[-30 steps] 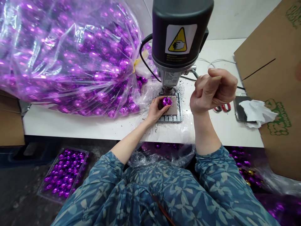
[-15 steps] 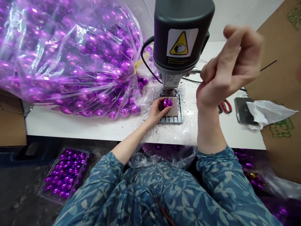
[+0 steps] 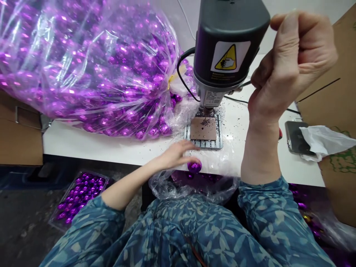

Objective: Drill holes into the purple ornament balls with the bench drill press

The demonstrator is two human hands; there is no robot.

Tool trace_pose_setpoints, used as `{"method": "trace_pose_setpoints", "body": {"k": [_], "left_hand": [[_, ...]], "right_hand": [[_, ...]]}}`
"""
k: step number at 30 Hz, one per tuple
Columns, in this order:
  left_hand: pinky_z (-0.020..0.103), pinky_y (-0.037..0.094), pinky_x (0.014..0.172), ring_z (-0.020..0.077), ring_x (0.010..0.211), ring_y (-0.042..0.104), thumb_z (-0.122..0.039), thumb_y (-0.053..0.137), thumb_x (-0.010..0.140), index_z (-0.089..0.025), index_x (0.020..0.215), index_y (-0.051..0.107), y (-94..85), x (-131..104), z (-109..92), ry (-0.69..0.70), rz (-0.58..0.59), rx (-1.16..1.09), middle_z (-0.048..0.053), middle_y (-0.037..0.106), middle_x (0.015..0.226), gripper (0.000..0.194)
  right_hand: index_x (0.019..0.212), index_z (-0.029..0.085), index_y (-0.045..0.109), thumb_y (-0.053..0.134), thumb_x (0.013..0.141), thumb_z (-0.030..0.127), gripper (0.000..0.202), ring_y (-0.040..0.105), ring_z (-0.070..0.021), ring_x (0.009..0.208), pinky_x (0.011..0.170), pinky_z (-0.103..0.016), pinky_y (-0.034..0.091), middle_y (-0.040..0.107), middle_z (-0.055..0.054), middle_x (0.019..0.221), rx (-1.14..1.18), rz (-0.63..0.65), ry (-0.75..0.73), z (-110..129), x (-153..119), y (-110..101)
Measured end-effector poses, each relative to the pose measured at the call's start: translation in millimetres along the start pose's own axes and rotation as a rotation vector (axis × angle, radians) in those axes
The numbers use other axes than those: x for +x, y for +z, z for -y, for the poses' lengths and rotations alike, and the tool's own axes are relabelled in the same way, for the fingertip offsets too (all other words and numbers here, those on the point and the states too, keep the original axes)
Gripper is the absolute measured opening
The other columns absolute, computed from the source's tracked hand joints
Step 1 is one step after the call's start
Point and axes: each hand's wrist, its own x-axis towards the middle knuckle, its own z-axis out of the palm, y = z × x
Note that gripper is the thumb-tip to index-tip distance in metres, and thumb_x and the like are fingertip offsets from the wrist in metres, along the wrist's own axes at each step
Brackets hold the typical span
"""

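My left hand is open at the table's front edge, its fingers apart above and beside a shiny purple ball. The ball is over the mouth of a clear plastic bag on my lap side. My right hand is closed, raised to the right of a black drill press; its fingers curl round a thin lever. Under the drill, a brown board with a small dark hole lies on the slotted metal base, with dark shavings around.
A big clear bag of purple balls fills the table's left. A tray of small purple balls is low at left. A phone and white tissue lie at right, beside a cardboard box.
My left hand has moved with the purple ball off the board toward the table's front edge, and its fingers have opened. My right hand stays raised; the view has shifted slightly.
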Motion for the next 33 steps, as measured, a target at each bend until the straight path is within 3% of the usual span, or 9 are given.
{"method": "trace_pose_setpoints", "body": {"k": [3, 7, 9, 13, 18, 23, 28, 30, 33], "left_hand": [[0.044, 0.061, 0.096, 0.0263, 0.101, 0.074, -0.036, 0.054, 0.111, -0.023, 0.116, 0.076, -24.0, 47, 57, -0.15, -0.281, 0.16, 0.01, 0.079, 0.108, 0.026], [0.058, 0.054, 0.112, 0.0397, 0.129, 0.064, -0.007, 0.055, 0.098, -0.014, 0.119, 0.075, -47.5, 120, 125, -0.464, -0.372, 0.447, 0.024, 0.072, 0.128, 0.03], [0.064, 0.05, 0.116, 0.0429, 0.137, 0.059, -0.003, 0.054, 0.094, -0.01, 0.118, 0.074, -51.4, 143, 145, -0.563, -0.402, 0.478, 0.028, 0.07, 0.133, 0.032], [0.071, 0.041, 0.122, 0.0459, 0.143, 0.053, -0.005, 0.063, 0.088, -0.01, 0.122, 0.071, -50.1, 156, 161, -0.532, -0.458, 0.449, 0.028, 0.068, 0.138, 0.035], [0.067, 0.043, 0.121, 0.047, 0.136, 0.06, -0.012, 0.077, 0.081, -0.016, 0.121, 0.069, -53.7, 132, 151, -0.473, -0.424, 0.405, 0.026, 0.061, 0.144, 0.041], [0.052, 0.058, 0.109, 0.0307, 0.118, 0.069, -0.02, 0.084, 0.084, -0.023, 0.117, 0.065, -56.0, 90, 96, -0.218, -0.582, 0.063, 0.011, 0.07, 0.121, 0.038], [0.039, 0.066, 0.088, 0.0203, 0.098, 0.076, -0.035, 0.082, 0.091, -0.021, 0.116, 0.067, -20.4, 64, 46, -0.2, -0.365, -0.365, 0.011, 0.079, 0.114, 0.032], [0.039, 0.066, 0.091, 0.0215, 0.102, 0.078, -0.044, 0.082, 0.093, -0.02, 0.118, 0.071, -4.6, 63, 45, -0.199, -0.31, -0.448, 0.012, 0.08, 0.118, 0.036], [0.038, 0.065, 0.095, 0.0234, 0.11, 0.078, -0.054, 0.08, 0.095, -0.021, 0.122, 0.072, 10.3, 67, 56, -0.216, -0.33, -0.463, 0.013, 0.081, 0.121, 0.044]], "right_hand": [[0.084, 0.02, 0.077, 0.073, 0.08, 0.062, 0.043, 0.035, 0.0018, 0.04, 0.044, -0.021, 0.031, 0.058, 0.007, 0.065, 0.062, -0.058, -0.097, -2, 1, 0], [0.083, 0.021, 0.078, 0.076, 0.08, 0.06, 0.04, 0.033, 0.0016, 0.039, 0.039, -0.022, 0.027, 0.056, 0.006, 0.063, 0.102, -0.054, -0.114, -4, 1, 1], [0.083, 0.02, 0.078, 0.078, 0.08, 0.058, 0.038, 0.034, 0.0014, 0.039, 0.04, -0.021, 0.028, 0.053, 0.006, 0.061, 0.134, -0.056, -0.116, -4, 1, 1], [0.084, 0.018, 0.078, 0.079, 0.081, 0.056, 0.039, 0.038, 0.002, 0.041, 0.048, -0.019, 0.039, 0.058, 0.006, 0.065, 0.159, -0.07, -0.132, -5, 0, 2], [0.087, 0.02, 0.078, 0.074, 0.083, 0.059, 0.039, 0.068, -0.0054, 0.071, 0.067, -0.02, 0.058, 0.066, 0.002, 0.076, 0.115, -0.059, -0.109, -3, -3, 1], [0.089, 0.021, 0.075, 0.068, 0.082, 0.067, 0.048, 0.071, -0.0088, 0.08, 0.074, -0.023, 0.061, 0.065, 0.0, 0.078, 0.011, -0.06, -0.083, 0, -5, 2], [0.088, 0.019, 0.076, 0.069, 0.081, 0.068, 0.05, 0.072, -0.0092, 0.082, 0.077, -0.024, 0.06, 0.064, -0.001, 0.077, 0.052, -0.075, -0.105, 0, -5, 4], [0.087, 0.018, 0.076, 0.068, 0.083, 0.066, 0.048, 0.072, -0.0098, 0.083, 0.079, -0.024, 0.061, 0.065, -0.001, 0.076, 0.052, -0.082, -0.134, 0, -5, 4], [0.087, 0.017, 0.074, 0.061, 0.085, 0.068, 0.052, 0.072, -0.0095, 0.082, 0.077, -0.023, 0.062, 0.065, -0.001, 0.075, -0.046, -0.093, -0.144, 0, -6, 6]]}}
